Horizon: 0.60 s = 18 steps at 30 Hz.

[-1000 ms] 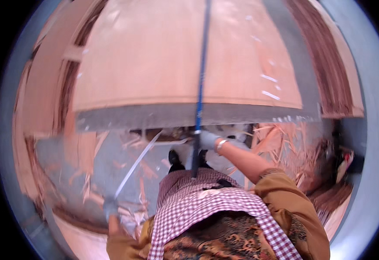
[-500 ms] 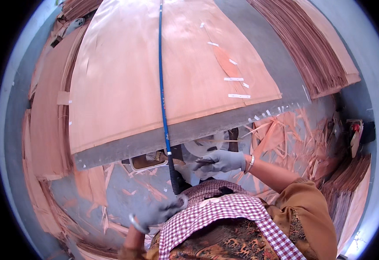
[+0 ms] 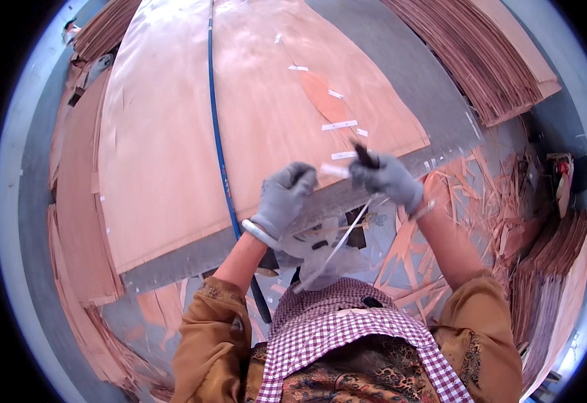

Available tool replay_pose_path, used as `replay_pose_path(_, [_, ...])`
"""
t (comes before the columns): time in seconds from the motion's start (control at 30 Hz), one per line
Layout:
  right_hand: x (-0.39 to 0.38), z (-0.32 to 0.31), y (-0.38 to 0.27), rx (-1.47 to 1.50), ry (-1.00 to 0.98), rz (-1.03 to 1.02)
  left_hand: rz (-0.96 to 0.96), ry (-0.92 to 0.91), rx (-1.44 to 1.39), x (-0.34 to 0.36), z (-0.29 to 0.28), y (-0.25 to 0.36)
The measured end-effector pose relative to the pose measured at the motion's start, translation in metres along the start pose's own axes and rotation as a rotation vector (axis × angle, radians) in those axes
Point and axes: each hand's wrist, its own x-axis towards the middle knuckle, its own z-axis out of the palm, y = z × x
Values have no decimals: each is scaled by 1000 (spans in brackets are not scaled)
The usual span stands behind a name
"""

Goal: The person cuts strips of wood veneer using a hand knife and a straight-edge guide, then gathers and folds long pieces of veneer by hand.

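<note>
Over the near edge of a large pinkish wood veneer sheet point(image 3: 165, 154), both my grey-gloved hands are raised close together. My right hand point(image 3: 391, 181) is closed around a dark, slim tool point(image 3: 364, 154), perhaps a knife; its tip is not clear. From below that hand a long white tape strip point(image 3: 339, 243) slants down toward my apron. Between the hands shows a short, blurred white tape piece point(image 3: 334, 170). My left hand point(image 3: 285, 196) has its fingers pinched beside the piece's left end; what they hold is hidden. White tape pieces point(image 3: 340, 125) lie across a split and a darker orange patch point(image 3: 321, 95).
A long blue rod point(image 3: 217, 127) lies lengthwise over the sheet and past the grey table's edge point(image 3: 172, 260). Veneer stacks stand at left point(image 3: 75, 195) and far right point(image 3: 465, 57). Torn veneer scraps point(image 3: 468, 201) litter the floor. Translucent plastic point(image 3: 320, 252) hangs before my apron.
Both hands have risen forward to the sheet's near edge, the left from beside my apron. A long white tape strip now hangs from the right hand. The view has shifted, moving the rod leftward.
</note>
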Motion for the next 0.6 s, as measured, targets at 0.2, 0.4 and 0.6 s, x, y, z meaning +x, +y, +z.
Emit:
replay_pose_path(0.2, [147,-44,-20,-77,156,14,457,219,682,89,-27,-35])
replay_pose_path(0.4, [209,-65,22,-186,265,126,730,167,1082,170,-2,-51])
replay_pose_path(0.6, [202,-46,15,-610,317,140,603,75,1349,182,7,-51])
